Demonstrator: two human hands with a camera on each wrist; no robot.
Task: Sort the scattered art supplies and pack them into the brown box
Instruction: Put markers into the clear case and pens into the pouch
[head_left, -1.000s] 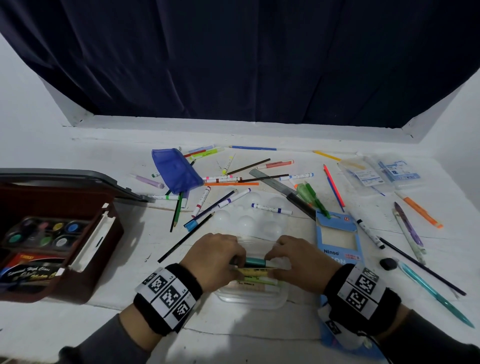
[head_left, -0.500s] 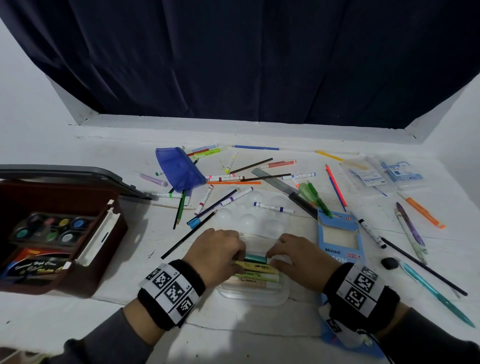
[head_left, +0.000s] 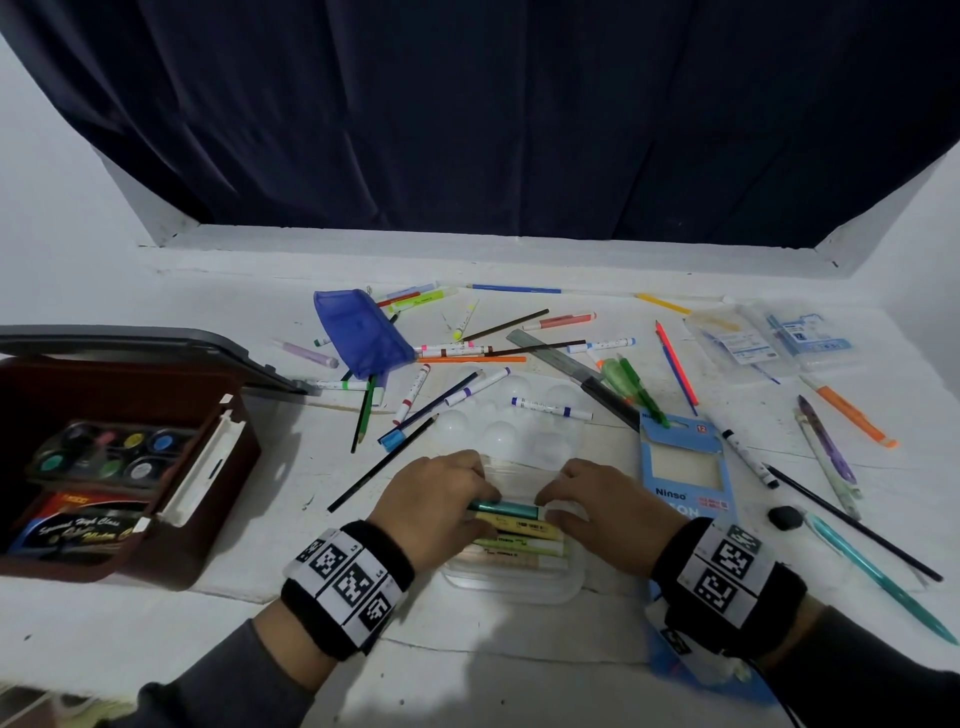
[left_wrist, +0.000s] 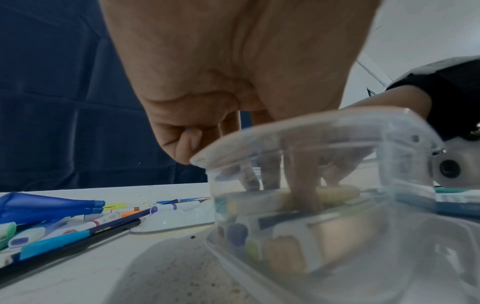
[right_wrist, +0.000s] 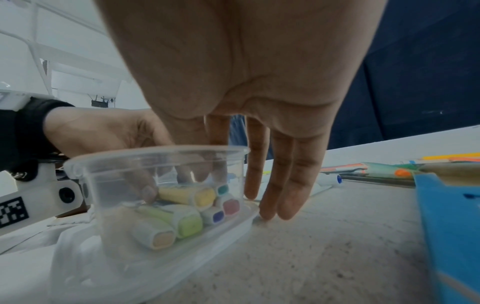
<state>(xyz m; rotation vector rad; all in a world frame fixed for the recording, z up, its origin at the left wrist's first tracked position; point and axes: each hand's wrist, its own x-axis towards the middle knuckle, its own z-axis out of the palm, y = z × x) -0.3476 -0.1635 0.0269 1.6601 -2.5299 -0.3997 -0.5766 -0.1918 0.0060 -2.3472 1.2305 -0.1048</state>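
Note:
A clear plastic container (head_left: 511, 584) sits at the front middle of the white table and holds several pastel highlighters. A teal highlighter (head_left: 501, 507) lies on top, above a yellow highlighter (head_left: 524, 528). My left hand (head_left: 480, 501) reaches in from the left, and its straight fingers (left_wrist: 303, 197) press on the yellow highlighter (right_wrist: 187, 195). My right hand (head_left: 550, 501) has thumb and forefinger inside the container (right_wrist: 155, 156) at the teal one's right end. Its other fingers (right_wrist: 283, 195) stand straight outside on the table. The brown box (head_left: 223, 467) lies open at the left.
The box holds a paint pot set (head_left: 109, 452). Behind the container lie a white palette (head_left: 509, 421), a blue pouch (head_left: 363, 332), a ruler (head_left: 556, 358) and several scattered pens. A blue pencil carton (head_left: 685, 467), a black eraser (head_left: 784, 517) and a teal pen (head_left: 878, 577) lie right.
Both hands stay at the container. The teal highlighter between them has settled lower onto the other highlighters. The head view has shifted slightly.

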